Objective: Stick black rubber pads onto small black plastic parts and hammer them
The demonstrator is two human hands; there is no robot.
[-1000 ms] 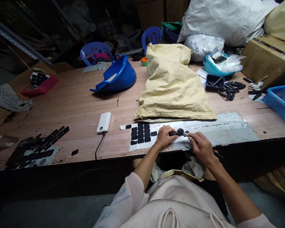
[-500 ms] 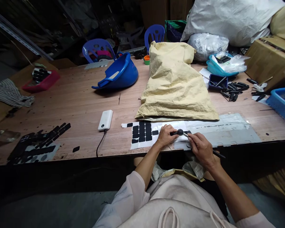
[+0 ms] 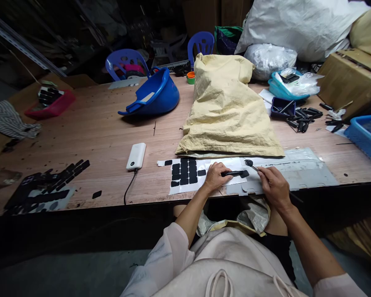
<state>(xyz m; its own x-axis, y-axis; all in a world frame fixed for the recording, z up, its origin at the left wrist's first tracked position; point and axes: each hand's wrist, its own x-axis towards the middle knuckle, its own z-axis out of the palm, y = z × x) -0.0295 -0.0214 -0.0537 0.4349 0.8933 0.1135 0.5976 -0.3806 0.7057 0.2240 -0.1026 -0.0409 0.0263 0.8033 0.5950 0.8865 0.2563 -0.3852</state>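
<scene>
My left hand [image 3: 215,177] is closed on one end of a slim black elongated piece [image 3: 233,173], held low over the white sheet. A small flat black pad [image 3: 244,174] shows at that piece's right end; I cannot tell whether they are joined. In my right hand [image 3: 275,187] is a thin tool [image 3: 256,167] with a metal shaft, a round black head and a dark handle jutting out behind. The head is apart from the black piece, just beyond its right end. Left of my hands, rows of rounded black pads [image 3: 184,171] lie on the white backing sheet [image 3: 206,185].
Beyond my hands lies a big beige sack [image 3: 231,111]. A white power bank [image 3: 136,156] with a cable and a tilted blue basin [image 3: 157,97] are to the left. Black parts [image 3: 304,117], a blue tray [image 3: 366,134] and a carton [image 3: 352,78] stand right.
My right hand has moved to the right, taking the tool's round head off the black piece. My left hand stays in place with its grip unchanged.
</scene>
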